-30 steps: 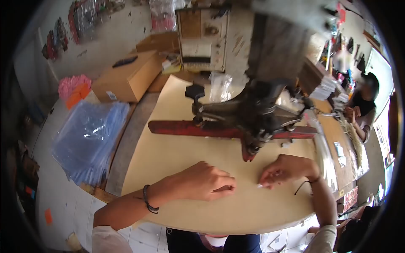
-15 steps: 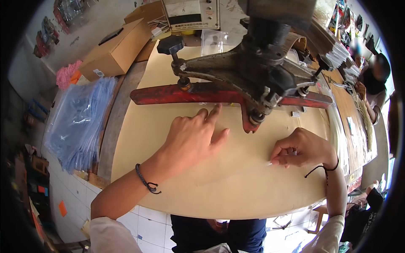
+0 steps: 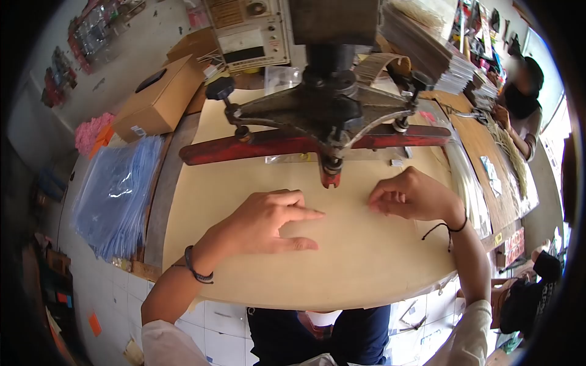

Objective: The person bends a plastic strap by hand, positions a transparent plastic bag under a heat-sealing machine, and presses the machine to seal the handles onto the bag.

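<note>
Over the tan sheet covering the worktable point(image 3: 366, 268), my left hand point(image 3: 268, 222) is open, with the index finger and thumb stretched apart. To its right, my right hand point(image 3: 415, 198) has its fingers curled in a pinch; whatever lies between the fingertips is hidden or too small to make out. Beyond both hands stands a machine head with a long red bar point(image 3: 250, 145) and a short red prong point(image 3: 330, 177) pointing toward me. A clear plastic piece point(image 3: 287, 158) lies partly beneath the bar, and a small pale piece point(image 3: 397, 163) rests right of the prong.
Stacked clear plastic sleeves point(image 3: 113, 195) lie at the left, before a cardboard box point(image 3: 160, 97). Behind the bar stands a control box point(image 3: 250, 36). Pale strips point(image 3: 470, 189) run along the right edge. Another person point(image 3: 525, 104) is at the far right.
My left hand has drawn back from the red bar toward me. My right hand has shifted left and away from me; the white bit at its fingertips no longer shows. The camera view has shifted.
</note>
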Tool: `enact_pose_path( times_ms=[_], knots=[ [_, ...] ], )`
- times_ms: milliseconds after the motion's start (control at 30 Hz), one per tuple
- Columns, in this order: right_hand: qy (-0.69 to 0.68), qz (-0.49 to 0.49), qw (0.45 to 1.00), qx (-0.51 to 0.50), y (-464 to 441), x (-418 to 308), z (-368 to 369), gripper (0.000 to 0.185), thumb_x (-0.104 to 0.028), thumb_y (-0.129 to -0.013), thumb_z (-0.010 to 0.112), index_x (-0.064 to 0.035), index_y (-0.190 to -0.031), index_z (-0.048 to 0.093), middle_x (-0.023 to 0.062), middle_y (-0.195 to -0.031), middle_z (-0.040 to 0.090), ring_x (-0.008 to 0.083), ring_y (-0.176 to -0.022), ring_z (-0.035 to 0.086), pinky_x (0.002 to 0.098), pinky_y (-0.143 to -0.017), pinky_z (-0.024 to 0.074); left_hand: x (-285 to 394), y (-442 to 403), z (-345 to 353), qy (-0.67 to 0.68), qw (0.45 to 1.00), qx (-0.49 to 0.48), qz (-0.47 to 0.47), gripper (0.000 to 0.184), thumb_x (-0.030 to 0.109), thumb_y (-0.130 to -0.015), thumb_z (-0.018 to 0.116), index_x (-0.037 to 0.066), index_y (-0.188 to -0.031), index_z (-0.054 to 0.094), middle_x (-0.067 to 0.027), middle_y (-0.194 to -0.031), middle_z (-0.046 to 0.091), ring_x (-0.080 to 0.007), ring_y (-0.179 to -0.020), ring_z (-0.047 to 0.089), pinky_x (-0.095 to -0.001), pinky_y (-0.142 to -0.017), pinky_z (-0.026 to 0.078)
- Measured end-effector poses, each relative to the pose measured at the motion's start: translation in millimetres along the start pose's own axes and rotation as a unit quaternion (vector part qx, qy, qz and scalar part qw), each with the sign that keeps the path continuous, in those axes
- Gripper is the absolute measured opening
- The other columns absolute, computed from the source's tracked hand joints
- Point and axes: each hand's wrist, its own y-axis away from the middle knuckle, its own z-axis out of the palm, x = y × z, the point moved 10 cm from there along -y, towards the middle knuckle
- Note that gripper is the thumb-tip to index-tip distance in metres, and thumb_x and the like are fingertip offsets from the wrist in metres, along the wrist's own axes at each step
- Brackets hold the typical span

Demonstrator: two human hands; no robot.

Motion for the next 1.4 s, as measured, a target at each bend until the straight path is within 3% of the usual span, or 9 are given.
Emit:
enact_pose_path(
  times_ms=[167,267,467,600,700,767,900,1067,1400],
  knots=[
    [0.06,-0.033,0.997,0.036,0.5,-5.6,-7.9,0.011,-0.01,-0.092,0.069,-0.0054,-0.1,0.075,0.0067,-0.08,0.075,0.0187,-0.068,0.072,0.0301,-0.064,0.0571,1.5,2.1,0.4,0.006,0.998,0.052,0.048,0.026,0.006,-0.079,0.077,0.013,-0.104,0.079,-0.0025,-0.088,0.062,-0.0199,-0.08,0.062,-0.0337,-0.072,0.051],
    [0.123,-0.029,0.989,0.072,3.5,-4.5,-16.3,0.011,-0.011,-0.091,0.071,-0.0068,-0.1,0.075,0.0077,-0.086,0.075,0.0217,-0.074,0.072,0.0332,-0.067,0.0575,14.4,0.6,-13.4,-0.141,0.982,0.073,0.106,0.025,0.007,-0.078,0.074,0.011,-0.102,0.078,-0.0005,-0.087,0.058,-0.0188,-0.083,0.059,-0.0348,-0.079,0.051],
    [0.092,-0.071,0.989,0.086,6.8,1.2,-16.2,0.013,-0.015,-0.089,0.073,-0.0085,-0.1,0.077,0.0077,-0.094,0.074,0.0238,-0.091,0.069,0.0378,-0.082,0.0547,27.3,2.2,-18.6,-0.207,0.967,0.075,0.127,0.029,0.006,-0.075,0.075,0.015,-0.102,0.079,0.0002,-0.087,0.06,-0.0171,-0.08,0.057,-0.0323,-0.075,0.049],
    [0.133,-0.108,0.977,0.124,12.0,-9.9,-18.6,0.012,-0.017,-0.089,0.074,-0.0106,-0.099,0.079,0.0072,-0.095,0.071,0.0239,-0.098,0.064,0.0375,-0.088,0.0522,39.6,4.9,-15.1,-0.307,0.933,0.101,0.162,0.019,0.009,-0.076,0.072,0.009,-0.095,0.077,-0.0015,-0.087,0.059,-0.0185,-0.084,0.061,-0.0327,-0.075,0.054],
    [0.137,-0.114,0.977,0.117,7.7,-11.0,-17.6,0.011,-0.018,-0.089,0.074,-0.0121,-0.098,0.079,0.0069,-0.094,0.07,0.0241,-0.099,0.063,0.0367,-0.087,0.0521,43.2,1.0,-10.5,-0.328,0.923,0.089,0.181,0.016,0.01,-0.076,0.073,0.006,-0.091,0.075,-0.0016,-0.086,0.06,-0.0187,-0.079,0.063,-0.0326,-0.071,0.056],
    [0.118,-0.052,0.989,0.076,1.8,-5.7,-15.7,0.011,-0.017,-0.089,0.074,-0.012,-0.098,0.079,0.0069,-0.094,0.07,0.0245,-0.096,0.065,0.0369,-0.085,0.0529,38.0,-3.3,-4.2,-0.336,0.924,0.052,0.175,0.014,0.009,-0.077,0.073,0.005,-0.09,0.074,-0.0021,-0.086,0.061,-0.0188,-0.075,0.064,-0.0325,-0.069,0.057],
    [0.128,-0.008,0.991,0.03,-2.8,0.4,-9.7,0.012,-0.017,-0.088,0.074,-0.0119,-0.098,0.079,0.0066,-0.093,0.071,0.0261,-0.086,0.068,0.037,-0.08,0.0548,28.9,-4.3,-5.2,-0.382,0.897,0.083,0.204,0.019,0.008,-0.079,0.074,0.009,-0.098,0.076,-0.0012,-0.091,0.067,-0.0166,-0.076,0.068,-0.0299,-0.068,0.057],
    [0.194,-0.154,0.958,0.146,3.4,-11.1,-12.7,0.02,-0.01,-0.085,0.073,-0.0181,-0.103,0.078,0.0019,-0.09,0.069,0.0225,-0.078,0.069,0.0359,-0.069,0.0567,6.3,-3.4,-13.3,-0.31,0.916,0.166,0.194,0.022,0.007,-0.077,0.074,0.007,-0.099,0.076,-0.0034,-0.099,0.07,-0.0167,-0.086,0.072,-0.0292,-0.071,0.061],
    [0.207,-0.144,0.953,0.17,0.7,-13.0,-1.8,0.033,-0.005,-0.074,0.079,-0.0171,-0.104,0.078,0.0013,-0.09,0.068,0.0202,-0.072,0.068,0.0331,-0.062,0.0559,-16.2,-9.7,-18.3,-0.275,0.928,0.205,0.146,0.021,0.002,-0.078,0.072,0.003,-0.099,0.075,-0.0078,-0.106,0.073,-0.0224,-0.092,0.074,-0.0319,-0.076,0.063]
  ],
)
